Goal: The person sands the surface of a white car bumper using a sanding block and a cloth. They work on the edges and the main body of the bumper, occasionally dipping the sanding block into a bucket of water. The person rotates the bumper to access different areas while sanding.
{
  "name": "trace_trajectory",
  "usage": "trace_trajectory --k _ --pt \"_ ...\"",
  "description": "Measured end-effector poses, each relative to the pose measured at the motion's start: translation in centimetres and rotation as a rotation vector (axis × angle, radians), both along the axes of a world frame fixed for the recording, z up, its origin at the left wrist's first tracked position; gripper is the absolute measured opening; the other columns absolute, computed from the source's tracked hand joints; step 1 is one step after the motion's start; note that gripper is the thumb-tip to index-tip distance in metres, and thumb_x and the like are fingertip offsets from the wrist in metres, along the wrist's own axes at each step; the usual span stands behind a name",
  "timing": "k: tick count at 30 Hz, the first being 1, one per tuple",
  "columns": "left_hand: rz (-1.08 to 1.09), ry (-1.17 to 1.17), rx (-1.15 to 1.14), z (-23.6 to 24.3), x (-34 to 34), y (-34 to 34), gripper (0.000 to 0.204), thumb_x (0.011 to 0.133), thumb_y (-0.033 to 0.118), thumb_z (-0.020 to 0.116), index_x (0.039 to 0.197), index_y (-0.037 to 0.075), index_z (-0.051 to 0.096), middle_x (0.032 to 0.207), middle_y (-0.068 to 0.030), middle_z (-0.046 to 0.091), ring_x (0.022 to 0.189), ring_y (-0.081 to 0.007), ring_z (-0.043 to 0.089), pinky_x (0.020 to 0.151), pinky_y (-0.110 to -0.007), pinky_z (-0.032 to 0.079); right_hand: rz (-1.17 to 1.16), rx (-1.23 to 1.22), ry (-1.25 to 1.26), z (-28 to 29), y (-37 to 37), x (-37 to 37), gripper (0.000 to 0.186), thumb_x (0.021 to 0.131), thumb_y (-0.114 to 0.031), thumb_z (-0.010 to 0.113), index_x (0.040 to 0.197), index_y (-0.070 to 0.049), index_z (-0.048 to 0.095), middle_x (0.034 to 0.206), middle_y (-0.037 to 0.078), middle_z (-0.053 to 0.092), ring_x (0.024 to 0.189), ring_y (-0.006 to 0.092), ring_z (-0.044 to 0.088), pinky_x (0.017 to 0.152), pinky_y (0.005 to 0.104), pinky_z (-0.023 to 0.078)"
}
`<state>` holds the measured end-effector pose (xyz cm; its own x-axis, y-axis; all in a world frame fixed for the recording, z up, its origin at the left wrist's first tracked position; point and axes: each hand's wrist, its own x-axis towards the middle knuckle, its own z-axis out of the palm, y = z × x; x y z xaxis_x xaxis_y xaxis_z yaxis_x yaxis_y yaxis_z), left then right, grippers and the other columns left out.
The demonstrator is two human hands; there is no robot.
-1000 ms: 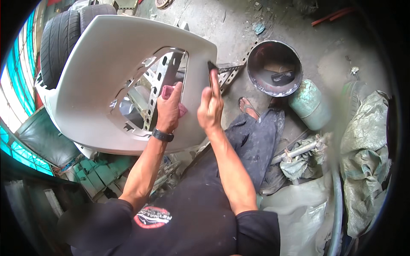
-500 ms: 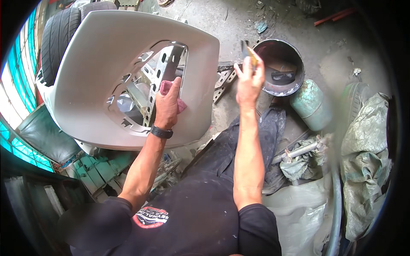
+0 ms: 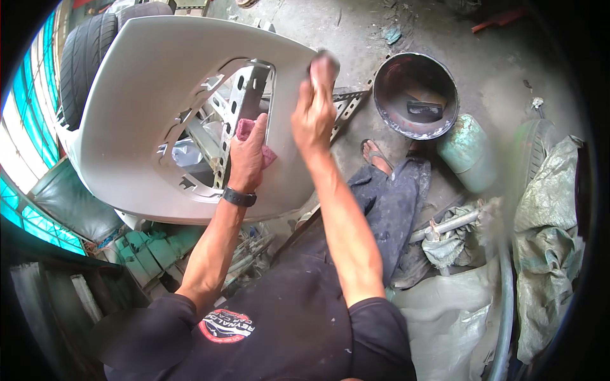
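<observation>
A large light grey car bumper (image 3: 136,82) is propped up on the left. Over its opening, my left hand (image 3: 246,155) is closed round a pinkish-red cloth (image 3: 244,129), its thumb along the opening's right edge. My right hand (image 3: 314,117) is at the bumper's upper right edge, fingers closed on a small dark pad (image 3: 333,62). Motion smears the pad and fingertips; whether the pad touches the surface I cannot tell. To the right stands a black bucket (image 3: 381,105) with a dark block (image 3: 424,111) inside and shallow murky liquid.
Slotted metal bars (image 3: 240,95) of a stand show through the bumper's opening. Tyres (image 3: 89,60) stand behind it on the left. A worn green cylinder (image 3: 465,152) lies beside the bucket, with grey sacking (image 3: 549,190) farther right. My sandalled foot (image 3: 377,157) is below the bucket.
My right hand has moved left from the bucket's rim to the bumper's edge, carrying the pad, which showed dark and yellow before. The left hand keeps its place with the cloth.
</observation>
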<state>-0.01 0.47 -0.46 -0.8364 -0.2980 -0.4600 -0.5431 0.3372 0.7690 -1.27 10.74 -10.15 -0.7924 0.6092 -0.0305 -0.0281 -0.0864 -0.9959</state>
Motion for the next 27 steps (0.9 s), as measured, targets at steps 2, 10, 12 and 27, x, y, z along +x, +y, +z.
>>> trace_trajectory --k 2,10,12,27 --pt "0.008 0.011 0.003 -0.1 -0.1 -0.4 0.024 0.099 0.028 0.071 0.079 0.015 0.063 0.072 0.0088 0.053 0.060 -0.0020 0.044 0.051 -0.023 0.035 0.024 -0.039 0.011 0.2 0.0 0.4 0.046 0.108 -0.019 0.046 0.146 0.006 0.046 0.157 0.028 0.036 0.146 0.0462 0.033 0.120 0.0483 0.031" --pt "0.025 -0.028 0.001 0.2 0.2 -0.7 0.021 0.097 0.028 0.073 0.086 0.012 0.065 0.074 0.0097 0.052 0.063 -0.0025 0.042 0.055 -0.024 0.036 0.030 0.021 -0.038 0.1 -1.7 1.8 0.048 0.107 -0.019 0.047 0.147 0.008 0.043 0.156 0.029 0.037 0.146 0.0465 0.033 0.121 0.0488 0.031" --pt "-0.005 -0.035 -0.006 -0.4 0.1 -1.1 0.017 0.099 0.026 0.070 0.100 0.009 0.068 0.087 0.0042 0.063 0.073 -0.0047 0.054 0.063 -0.024 0.045 0.026 -0.022 -0.054 -0.2 1.3 -2.8 0.049 0.107 -0.020 0.047 0.147 0.008 0.042 0.156 0.029 0.037 0.146 0.0474 0.033 0.120 0.0509 0.031" --pt "0.071 -0.063 0.143 0.3 -0.2 -0.2 0.021 0.098 0.029 0.071 0.087 0.012 0.064 0.077 0.0083 0.056 0.063 -0.0018 0.044 0.054 -0.023 0.037 0.039 0.259 -0.065 6.2 -1.9 -2.0 0.050 0.103 -0.016 0.052 0.145 0.010 0.045 0.157 0.027 0.036 0.145 0.0457 0.036 0.119 0.0512 0.033"
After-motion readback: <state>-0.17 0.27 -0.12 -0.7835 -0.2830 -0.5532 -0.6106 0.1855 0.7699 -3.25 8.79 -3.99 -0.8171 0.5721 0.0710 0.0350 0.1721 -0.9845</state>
